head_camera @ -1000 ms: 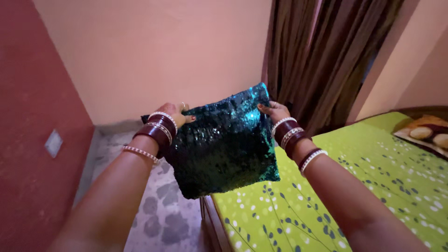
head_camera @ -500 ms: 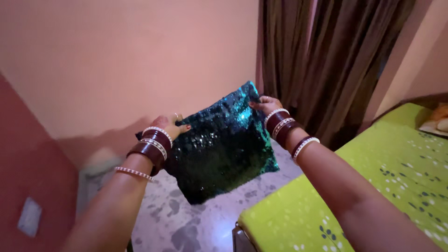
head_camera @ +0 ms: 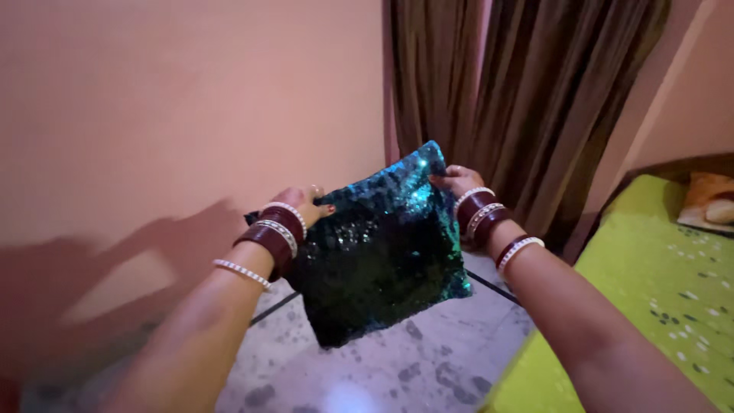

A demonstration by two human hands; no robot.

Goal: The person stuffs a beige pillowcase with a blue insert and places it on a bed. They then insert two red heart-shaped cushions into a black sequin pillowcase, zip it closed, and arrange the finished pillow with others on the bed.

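I hold a square cushion cover [head_camera: 382, 245] of dark green and teal sequins out in front of me, hanging above the floor. My left hand [head_camera: 302, 203] grips its upper left corner and my right hand [head_camera: 455, 181] grips its upper right corner. Both wrists carry maroon and white bangles. The cover tilts, with its right corner higher than the left.
A peach wall [head_camera: 191, 115] stands ahead, brown curtains [head_camera: 505, 99] hang at the right of it. A bed with a lime green patterned sheet [head_camera: 657, 306] lies at the right, with a pillow [head_camera: 711, 203] at its far end. Grey speckled floor [head_camera: 397, 375] lies below.
The view has swung left, off the bed and toward the wall and floor. Both hands keep their grip on the sequin cover, which has stayed in front of me.
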